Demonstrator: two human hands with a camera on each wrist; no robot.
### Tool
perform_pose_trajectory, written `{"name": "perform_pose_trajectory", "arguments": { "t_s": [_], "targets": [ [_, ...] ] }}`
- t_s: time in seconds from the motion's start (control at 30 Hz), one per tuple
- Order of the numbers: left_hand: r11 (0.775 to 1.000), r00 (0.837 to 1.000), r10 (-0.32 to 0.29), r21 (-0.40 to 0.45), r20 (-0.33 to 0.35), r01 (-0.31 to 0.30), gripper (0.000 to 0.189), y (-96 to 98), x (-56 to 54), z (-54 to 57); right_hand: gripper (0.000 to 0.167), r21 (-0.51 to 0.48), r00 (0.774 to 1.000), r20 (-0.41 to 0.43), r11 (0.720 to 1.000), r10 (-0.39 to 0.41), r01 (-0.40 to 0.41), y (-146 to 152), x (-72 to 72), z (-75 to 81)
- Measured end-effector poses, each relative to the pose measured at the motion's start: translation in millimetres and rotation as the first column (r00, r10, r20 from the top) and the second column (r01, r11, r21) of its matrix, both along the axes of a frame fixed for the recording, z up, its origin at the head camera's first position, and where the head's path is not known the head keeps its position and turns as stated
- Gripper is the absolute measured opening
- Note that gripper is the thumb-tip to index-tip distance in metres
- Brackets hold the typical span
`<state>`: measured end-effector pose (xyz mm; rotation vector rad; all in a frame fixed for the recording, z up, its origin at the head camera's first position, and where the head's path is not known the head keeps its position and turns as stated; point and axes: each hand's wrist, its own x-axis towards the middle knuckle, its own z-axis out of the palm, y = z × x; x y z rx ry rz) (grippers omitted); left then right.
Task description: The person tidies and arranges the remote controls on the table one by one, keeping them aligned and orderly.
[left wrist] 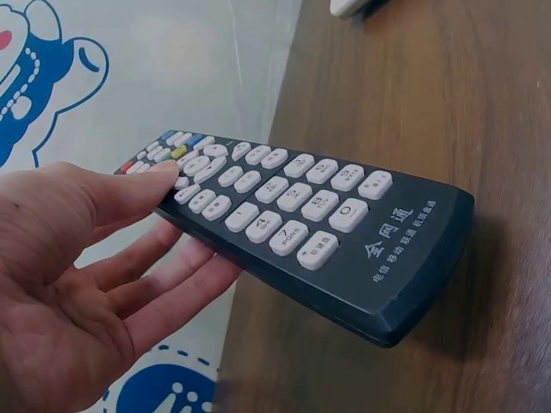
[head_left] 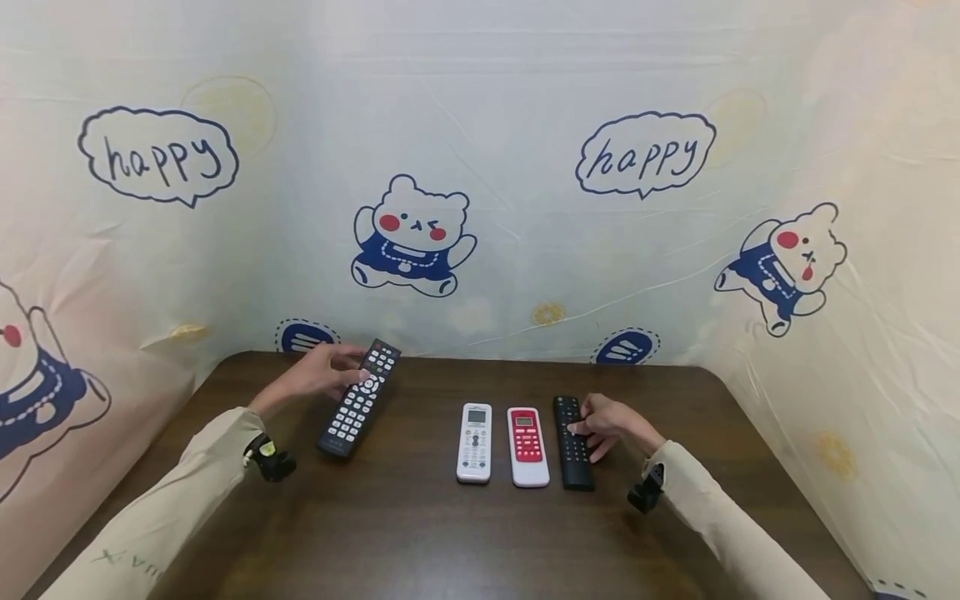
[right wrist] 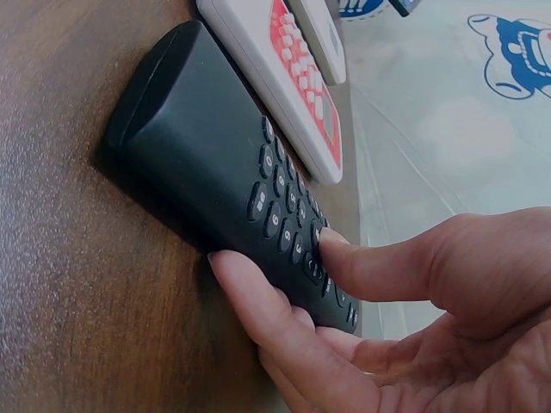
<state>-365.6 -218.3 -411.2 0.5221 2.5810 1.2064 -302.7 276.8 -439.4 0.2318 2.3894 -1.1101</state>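
My left hand (head_left: 318,373) grips a black remote control with white buttons (head_left: 352,417) near the back left of the table. In the left wrist view its thumb lies on the buttons and the other fingers are underneath, with the near end of that remote (left wrist: 413,249) raised off the wood. On the right, my right hand (head_left: 613,423) pinches an all-black remote control (head_left: 576,467), thumb on its keys and fingers along its side. That black remote (right wrist: 189,129) appears to lie on or just above the table; the right wrist view does not settle which.
A white remote (head_left: 474,467) and a red-and-white remote (head_left: 530,473) lie side by side between the hands, the red one close beside the black remote. The brown table (head_left: 420,533) ends at a printed cloth backdrop (head_left: 517,233), which also hangs at both sides.
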Motion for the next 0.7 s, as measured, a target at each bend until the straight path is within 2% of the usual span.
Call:
{"name": "perform_pose_trajectory", "arguments": {
  "t_s": [0.27, 0.5, 0.7],
  "targets": [
    [0.994, 0.999, 0.023, 0.102, 0.048, -0.028, 0.070, 7.9, 5.0, -0.5, 0.031, 0.011, 1.000, 0.006, 1.000, 0.009, -0.009, 0, -3.1, 1.1],
    [0.992, 0.999, -0.030, 0.121, 0.026, 0.027, 0.070, 19.6, 7.9, -1.9, 0.031, 0.019, 1.000, 0.005, 1.000, 0.018, -0.018, 1, -1.3, 0.9],
    [0.988, 0.999, -0.039, 0.150, 0.030, 0.034, 0.072, 25.7, 13.4, -3.2, 0.032, 0.017, 1.000, 0.000, 1.000, 0.019, -0.019, 0, -1.4, 1.9]
  ]
}}
